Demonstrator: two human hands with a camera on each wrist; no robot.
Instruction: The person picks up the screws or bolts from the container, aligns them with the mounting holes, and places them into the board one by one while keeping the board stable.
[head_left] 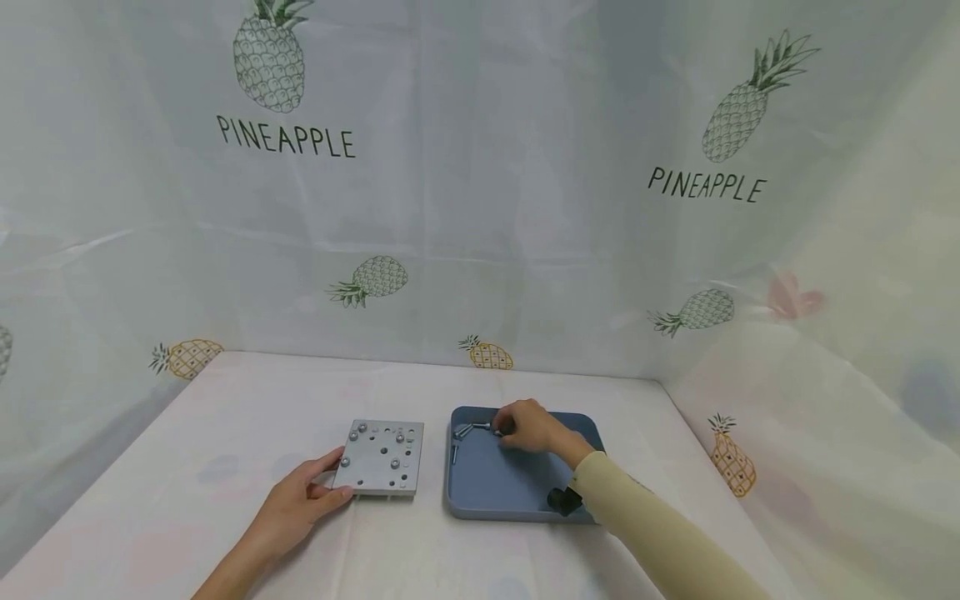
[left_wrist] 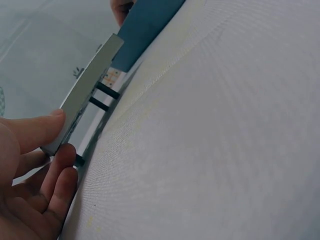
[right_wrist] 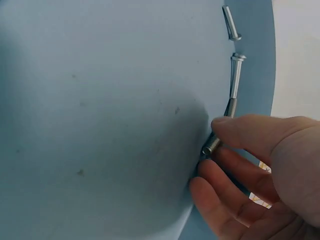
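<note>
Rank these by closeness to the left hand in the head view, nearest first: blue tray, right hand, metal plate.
1. Metal plate: its left edge is held by the left hand.
2. Blue tray: to the right of the plate, across a strip of tabletop.
3. Right hand: farther right, at the tray's far side.

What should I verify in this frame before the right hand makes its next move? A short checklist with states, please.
1. Left hand holding the metal plate by its edge: ok.
2. Threaded bolt between the right hand's thumb and fingers: ok.
3. That bolt's head in sight: not ok, hidden.
4. Right hand clear of the blue tray: not ok, it is inside.
5. Dark hole mid-plate uncovered: ok.
6. Grip firm enough to lift: cannot tell.
</note>
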